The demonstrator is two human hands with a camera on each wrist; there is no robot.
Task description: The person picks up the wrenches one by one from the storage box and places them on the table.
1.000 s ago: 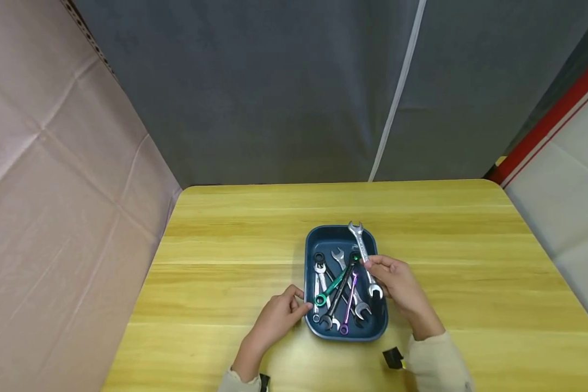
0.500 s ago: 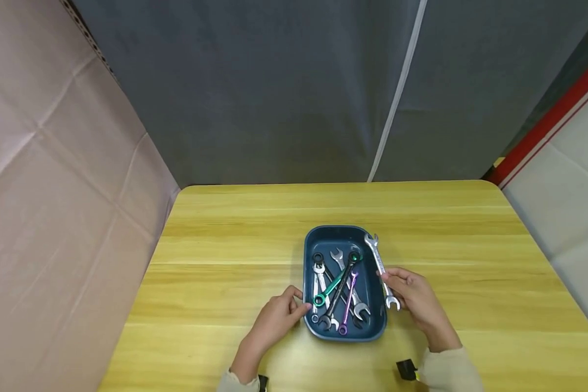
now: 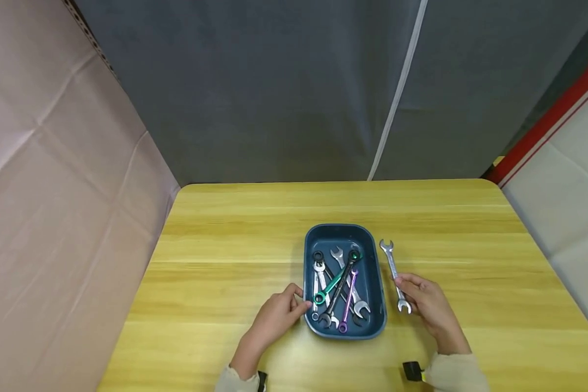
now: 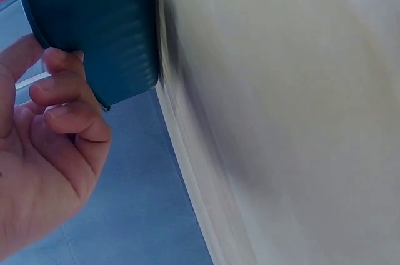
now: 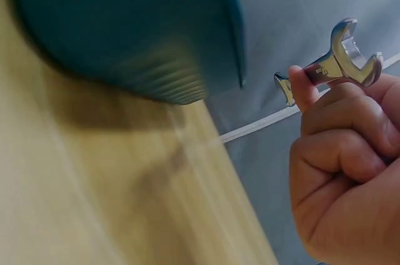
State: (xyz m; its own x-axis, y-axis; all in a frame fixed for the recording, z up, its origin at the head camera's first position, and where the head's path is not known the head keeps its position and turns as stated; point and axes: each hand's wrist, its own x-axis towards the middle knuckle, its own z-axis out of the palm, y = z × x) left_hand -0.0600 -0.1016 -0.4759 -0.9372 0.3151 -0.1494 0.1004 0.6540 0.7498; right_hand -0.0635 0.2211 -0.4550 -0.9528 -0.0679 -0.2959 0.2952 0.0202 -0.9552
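A double open-ended wrench, silver and shiny, is held by my right hand just right of the dark blue tray. Thumb and fingers pinch it near its lower half; in the right wrist view its near jaw end sticks out beyond the curled fingers, raised above the table. My left hand pinches the tray's left rim, the fingers curled against the outer wall in the left wrist view. Inside the tray lie several crossed wrenches, among them a green one, a purple one, and black and silver ones.
The tray stands on a yellow wood-grain table. A grey curtain hangs behind the far edge. Pale cloth borders the left side, and a white panel with a red strip the right.
My right hand has carried the silver wrench rightward from over the tray, past its right rim, to beside it. The left hand has stayed on the tray's left rim.
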